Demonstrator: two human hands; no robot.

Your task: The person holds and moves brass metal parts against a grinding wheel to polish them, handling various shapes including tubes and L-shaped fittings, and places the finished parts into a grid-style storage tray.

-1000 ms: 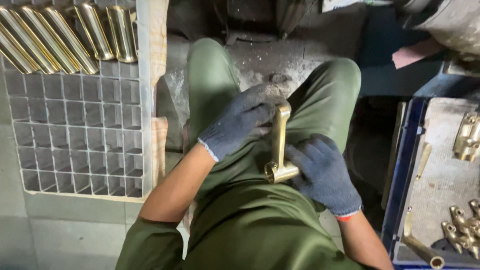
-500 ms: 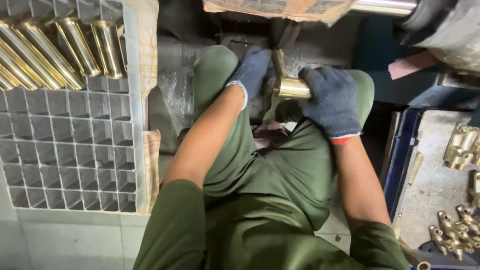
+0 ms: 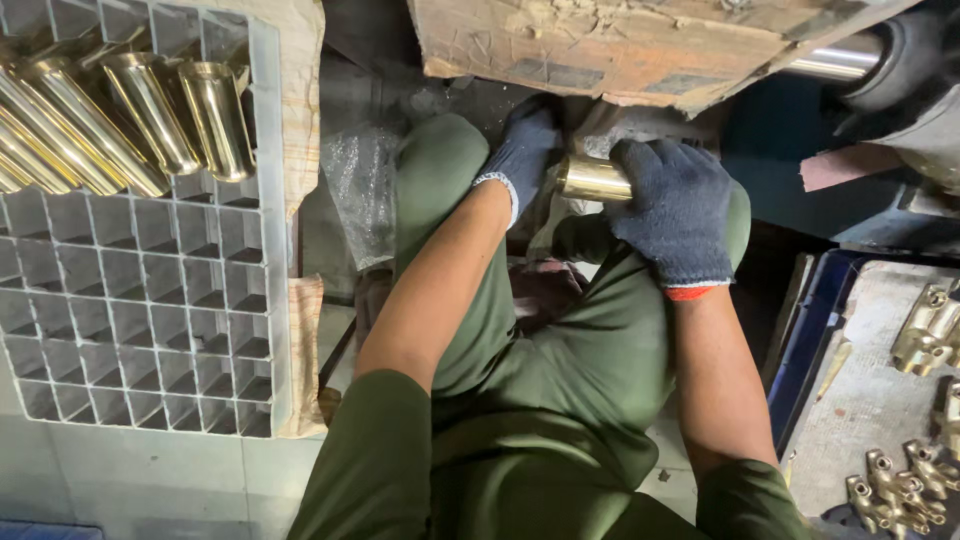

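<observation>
Seated over my knees, I am holding a polished brass tube (image 3: 592,180) out in front of me, just under the edge of a battered cardboard sheet (image 3: 620,45). My right hand (image 3: 675,210), in a dark knit glove with an orange cuff, is wrapping its fingers (image 3: 650,165) tightly around one end of the tube. My left hand (image 3: 522,155), gloved the same way, is closing in on the tube's other end; whether those fingers are gripping or only steadying it, I cannot tell, since the tube hides them.

The tube is lying roughly level between my two hands, above my green trousers (image 3: 560,380). I am judging it to be rigid and fairly heavy for its size, with a slick, mirror-bright skin that could slide in a loose grip and would mark easily if knocked. The knit gloves are helping with friction; taking it around the barrel, near each end, seems the safest hold.

To my left, a grey plastic grid crate (image 3: 150,300) is carrying more brass tubes (image 3: 150,120), leaning in its top cells, while most cells are showing open. To my right, a blue tray (image 3: 800,340) is holding small brass fittings (image 3: 900,490).
</observation>
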